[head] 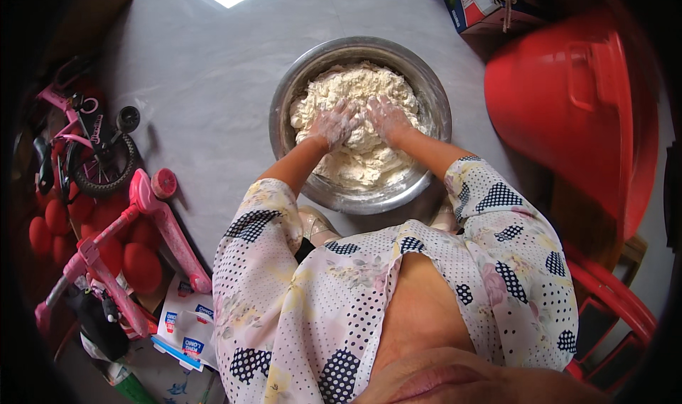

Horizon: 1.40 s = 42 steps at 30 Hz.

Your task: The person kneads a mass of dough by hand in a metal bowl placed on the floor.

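A large stainless steel basin [360, 206] stands on the floor in front of me. Inside it is a big mass of pale, lumpy dough [362, 82], rough and shaggy on top. Both my hands rest on the middle of the dough, coated with flour and sticky bits. My left hand [337, 124] presses down with its fingers slightly spread. Close beside it, my right hand [390, 119] pushes in with its fingers a little bent. Neither hand appears to grip a lump. Dried flour smears the basin's inner wall.
To the right, a large red plastic tub [549, 100] lies tilted near a printed cardboard box [479, 10]. At the left are a small pink bicycle [98, 153], a pink scooter [170, 228] and several red round objects [141, 268]. A red-framed chair [613, 297] is at lower right.
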Each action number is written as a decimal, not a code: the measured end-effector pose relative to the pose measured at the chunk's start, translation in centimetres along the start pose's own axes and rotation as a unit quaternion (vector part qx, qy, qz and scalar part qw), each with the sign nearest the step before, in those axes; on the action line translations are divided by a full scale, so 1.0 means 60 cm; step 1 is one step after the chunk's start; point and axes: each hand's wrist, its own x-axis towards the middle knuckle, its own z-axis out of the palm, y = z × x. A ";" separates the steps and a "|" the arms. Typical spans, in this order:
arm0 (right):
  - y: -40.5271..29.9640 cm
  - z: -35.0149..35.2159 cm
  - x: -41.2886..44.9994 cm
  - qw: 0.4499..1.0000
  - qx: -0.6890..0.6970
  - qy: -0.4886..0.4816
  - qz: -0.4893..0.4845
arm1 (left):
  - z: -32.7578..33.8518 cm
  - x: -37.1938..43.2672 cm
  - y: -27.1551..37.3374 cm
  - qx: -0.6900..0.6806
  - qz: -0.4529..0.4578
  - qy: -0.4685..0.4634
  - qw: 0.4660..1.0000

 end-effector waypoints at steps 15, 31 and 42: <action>0.129 0.037 0.013 0.864 0.433 0.174 0.189 | -0.021 -0.051 -0.107 -0.263 -0.257 0.137 0.920; 0.132 -0.023 0.076 0.468 0.840 0.087 0.260 | -0.005 0.110 -0.143 -0.894 -0.145 -0.035 0.423; 0.045 -0.082 -0.007 0.724 0.651 0.217 -0.073 | -0.125 -0.034 -0.033 -0.660 -0.032 0.097 0.744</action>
